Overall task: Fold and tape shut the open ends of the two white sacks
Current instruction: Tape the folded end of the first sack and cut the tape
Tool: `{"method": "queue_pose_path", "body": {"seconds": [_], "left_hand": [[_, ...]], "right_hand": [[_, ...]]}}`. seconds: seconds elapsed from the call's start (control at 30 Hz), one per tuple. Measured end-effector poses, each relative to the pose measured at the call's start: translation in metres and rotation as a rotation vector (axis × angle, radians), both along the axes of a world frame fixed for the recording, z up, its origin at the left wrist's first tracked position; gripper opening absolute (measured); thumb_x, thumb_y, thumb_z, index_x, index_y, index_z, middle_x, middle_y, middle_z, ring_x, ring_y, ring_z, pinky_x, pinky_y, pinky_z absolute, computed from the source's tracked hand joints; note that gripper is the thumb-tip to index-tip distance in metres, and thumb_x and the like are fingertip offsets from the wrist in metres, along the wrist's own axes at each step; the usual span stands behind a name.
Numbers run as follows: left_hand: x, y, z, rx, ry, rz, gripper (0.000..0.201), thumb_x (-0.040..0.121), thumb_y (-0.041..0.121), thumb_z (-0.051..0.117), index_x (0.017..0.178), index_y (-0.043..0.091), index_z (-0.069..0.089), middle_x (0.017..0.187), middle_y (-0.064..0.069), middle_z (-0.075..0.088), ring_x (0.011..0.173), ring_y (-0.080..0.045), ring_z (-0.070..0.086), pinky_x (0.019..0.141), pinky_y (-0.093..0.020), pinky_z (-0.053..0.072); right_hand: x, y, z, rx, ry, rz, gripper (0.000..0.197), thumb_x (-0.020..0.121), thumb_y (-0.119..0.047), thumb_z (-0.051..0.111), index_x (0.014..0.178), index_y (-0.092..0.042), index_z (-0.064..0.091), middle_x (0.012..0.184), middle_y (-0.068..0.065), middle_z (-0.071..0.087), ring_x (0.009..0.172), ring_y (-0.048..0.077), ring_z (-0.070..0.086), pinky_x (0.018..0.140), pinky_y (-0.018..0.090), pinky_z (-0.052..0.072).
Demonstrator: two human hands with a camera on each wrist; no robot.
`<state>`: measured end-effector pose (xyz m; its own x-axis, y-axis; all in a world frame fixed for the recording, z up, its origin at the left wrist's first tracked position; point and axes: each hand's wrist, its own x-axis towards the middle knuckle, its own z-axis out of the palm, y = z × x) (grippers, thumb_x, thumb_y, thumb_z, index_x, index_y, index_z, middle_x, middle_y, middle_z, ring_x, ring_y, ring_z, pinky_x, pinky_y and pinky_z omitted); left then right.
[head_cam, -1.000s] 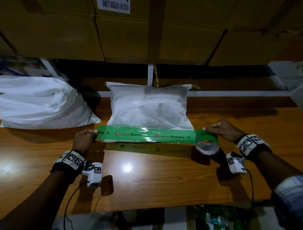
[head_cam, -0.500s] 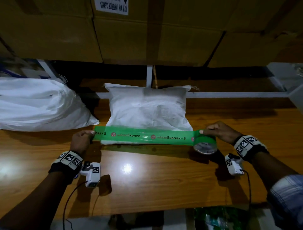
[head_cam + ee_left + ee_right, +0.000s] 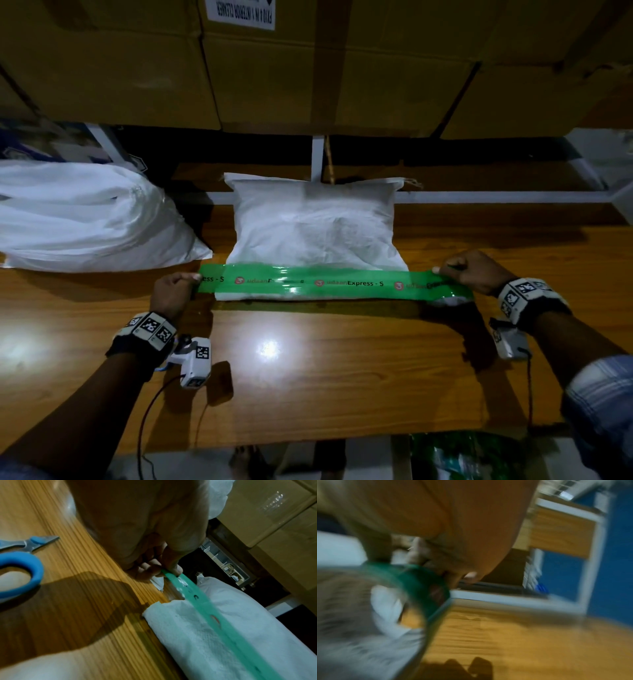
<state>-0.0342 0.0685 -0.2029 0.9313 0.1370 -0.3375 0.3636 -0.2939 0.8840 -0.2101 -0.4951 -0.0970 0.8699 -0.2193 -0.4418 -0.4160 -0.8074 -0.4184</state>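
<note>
A white sack (image 3: 313,229) lies on the wooden table (image 3: 308,377) with its folded end toward me. A strip of green printed tape (image 3: 308,282) stretches across that fold. My left hand (image 3: 173,291) pinches the strip's free end (image 3: 169,573) just left of the sack's corner. My right hand (image 3: 472,270) grips the tape roll (image 3: 454,298) at the sack's right edge; the roll (image 3: 426,588) is blurred in the right wrist view. A second white sack (image 3: 85,219) lies at the far left.
Blue-handled scissors (image 3: 22,561) lie on the table near my left wrist. Stacked cardboard boxes (image 3: 308,61) fill the shelf behind the sacks, above a white frame rail (image 3: 496,197). A green bag (image 3: 462,455) shows below the table's front edge.
The tape strip has come down from just above the fold onto the sack's folded end. My right hand has tipped the roll lower and a little to the right.
</note>
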Motion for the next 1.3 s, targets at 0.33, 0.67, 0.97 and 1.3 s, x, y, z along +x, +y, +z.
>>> {"method": "queue_pose_path", "body": {"seconds": [0.33, 0.67, 0.97, 1.3], "left_hand": [[-0.017, -0.014, 0.0, 0.186, 0.017, 0.002, 0.013, 0.087, 0.021, 0.07, 0.075, 0.014, 0.071, 0.089, -0.016, 0.071, 0.087, -0.032, 0.065, 0.082, -0.042, 0.053], [-0.022, -0.02, 0.009, 0.291, 0.051, 0.05, 0.015, 0.089, 0.026, 0.068, 0.093, 0.014, 0.074, 0.102, -0.011, 0.071, 0.099, -0.03, 0.064, 0.091, -0.039, 0.051], [-0.025, -0.035, 0.011, 0.312, 0.078, 0.055, 0.012, 0.089, 0.021, 0.068, 0.088, 0.01, 0.074, 0.095, -0.011, 0.07, 0.092, -0.028, 0.063, 0.081, -0.031, 0.049], [-0.02, -0.035, -0.001, 0.454, 0.034, -0.044, 0.015, 0.088, 0.022, 0.07, 0.092, 0.01, 0.076, 0.097, -0.016, 0.072, 0.097, -0.034, 0.065, 0.085, -0.036, 0.05]], "right_hand": [[0.012, 0.012, -0.027, -0.615, 0.042, 0.143, 0.041, 0.092, -0.067, 0.05, 0.097, -0.032, 0.07, 0.088, -0.008, 0.069, 0.093, 0.018, 0.06, 0.107, 0.046, 0.022], [0.022, 0.019, -0.033, -0.643, 0.064, 0.125, 0.032, 0.092, -0.065, 0.05, 0.085, -0.036, 0.061, 0.077, -0.01, 0.061, 0.083, 0.016, 0.056, 0.106, 0.046, 0.023], [0.027, 0.029, -0.039, -0.713, 0.105, 0.129, 0.045, 0.092, -0.064, 0.05, 0.075, -0.026, 0.065, 0.068, -0.01, 0.059, 0.074, 0.014, 0.055, 0.099, 0.044, 0.024], [0.037, 0.032, -0.04, -0.714, 0.154, 0.117, 0.044, 0.089, -0.068, 0.053, 0.081, -0.025, 0.064, 0.076, -0.008, 0.061, 0.081, 0.017, 0.058, 0.109, 0.049, 0.021]]}}
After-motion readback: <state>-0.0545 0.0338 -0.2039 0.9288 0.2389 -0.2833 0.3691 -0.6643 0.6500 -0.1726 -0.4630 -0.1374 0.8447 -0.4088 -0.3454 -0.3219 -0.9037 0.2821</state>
